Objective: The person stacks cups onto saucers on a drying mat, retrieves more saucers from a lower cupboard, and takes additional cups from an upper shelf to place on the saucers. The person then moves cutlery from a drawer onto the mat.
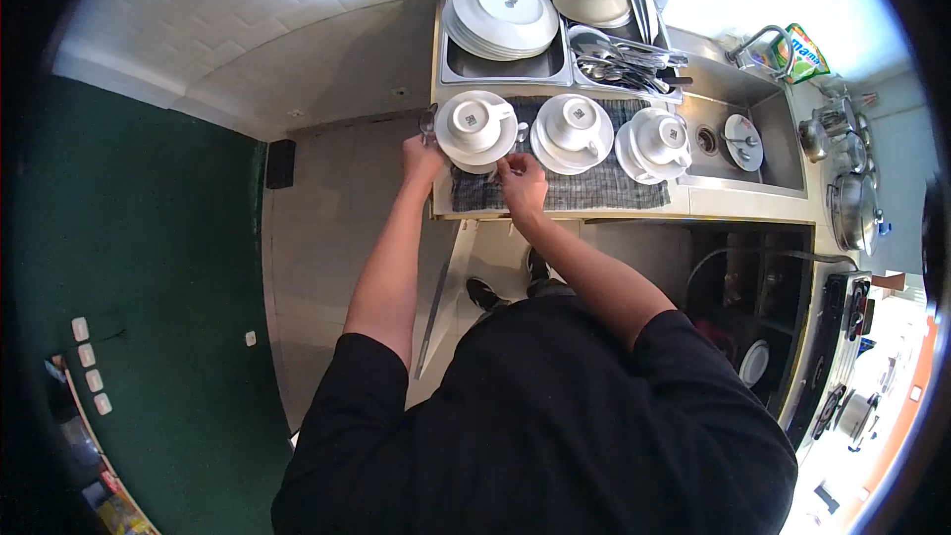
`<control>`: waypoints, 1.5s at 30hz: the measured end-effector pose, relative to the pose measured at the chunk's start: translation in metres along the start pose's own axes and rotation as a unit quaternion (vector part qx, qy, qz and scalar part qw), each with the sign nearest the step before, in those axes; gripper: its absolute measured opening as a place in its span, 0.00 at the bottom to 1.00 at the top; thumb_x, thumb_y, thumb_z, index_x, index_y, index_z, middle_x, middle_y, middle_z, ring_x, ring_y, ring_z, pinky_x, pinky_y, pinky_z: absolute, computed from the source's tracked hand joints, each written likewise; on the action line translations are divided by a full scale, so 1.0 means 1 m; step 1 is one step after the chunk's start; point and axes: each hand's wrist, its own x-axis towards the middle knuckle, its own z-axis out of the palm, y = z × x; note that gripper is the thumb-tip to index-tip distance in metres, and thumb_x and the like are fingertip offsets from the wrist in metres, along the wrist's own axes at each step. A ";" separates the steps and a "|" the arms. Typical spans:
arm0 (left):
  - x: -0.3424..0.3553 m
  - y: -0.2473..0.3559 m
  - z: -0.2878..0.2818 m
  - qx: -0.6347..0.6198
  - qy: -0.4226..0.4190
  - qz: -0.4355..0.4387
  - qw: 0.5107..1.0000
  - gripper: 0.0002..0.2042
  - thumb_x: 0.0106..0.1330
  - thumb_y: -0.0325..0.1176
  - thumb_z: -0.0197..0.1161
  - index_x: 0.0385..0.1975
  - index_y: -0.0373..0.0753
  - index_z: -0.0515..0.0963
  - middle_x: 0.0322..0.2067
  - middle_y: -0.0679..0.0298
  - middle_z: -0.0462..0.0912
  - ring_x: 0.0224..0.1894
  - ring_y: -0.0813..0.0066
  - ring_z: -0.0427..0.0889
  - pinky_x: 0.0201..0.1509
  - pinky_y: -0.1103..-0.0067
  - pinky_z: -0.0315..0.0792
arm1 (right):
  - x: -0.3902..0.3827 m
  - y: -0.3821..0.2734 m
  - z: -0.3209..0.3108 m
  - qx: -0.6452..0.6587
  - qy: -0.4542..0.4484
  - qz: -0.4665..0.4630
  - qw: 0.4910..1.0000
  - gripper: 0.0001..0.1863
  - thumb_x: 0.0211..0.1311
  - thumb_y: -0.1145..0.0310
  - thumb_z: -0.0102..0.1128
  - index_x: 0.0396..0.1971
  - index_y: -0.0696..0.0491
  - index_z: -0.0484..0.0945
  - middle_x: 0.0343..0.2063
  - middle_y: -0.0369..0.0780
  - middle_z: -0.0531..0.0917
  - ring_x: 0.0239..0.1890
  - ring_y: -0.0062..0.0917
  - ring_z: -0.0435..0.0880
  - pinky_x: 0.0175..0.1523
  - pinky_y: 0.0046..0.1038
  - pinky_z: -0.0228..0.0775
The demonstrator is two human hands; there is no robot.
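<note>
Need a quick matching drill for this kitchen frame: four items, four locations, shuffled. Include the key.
Items:
1. stack of plates
2. cutlery
3. leftmost cup and saucer
4. small plate

Places:
A. in the sink basin
B. between the left hand and right hand, on the checked cloth
C. in the steel tray at the back left
D. in the rack compartment beside the bowl

Pairs: 1-C, 2-D, 3-B, 4-A
</note>
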 end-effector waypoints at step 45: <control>-0.074 -0.008 -0.007 -0.007 0.030 -0.033 0.999 0.16 0.64 0.41 0.74 0.44 0.36 0.86 0.36 0.53 0.90 0.41 0.58 0.89 0.47 0.65 0.78 | 0.003 -0.009 -0.008 -0.065 -0.040 -0.088 0.993 0.23 0.61 0.63 0.77 0.43 0.66 0.77 0.35 0.48 0.85 0.25 0.29 0.89 0.29 0.33 0.83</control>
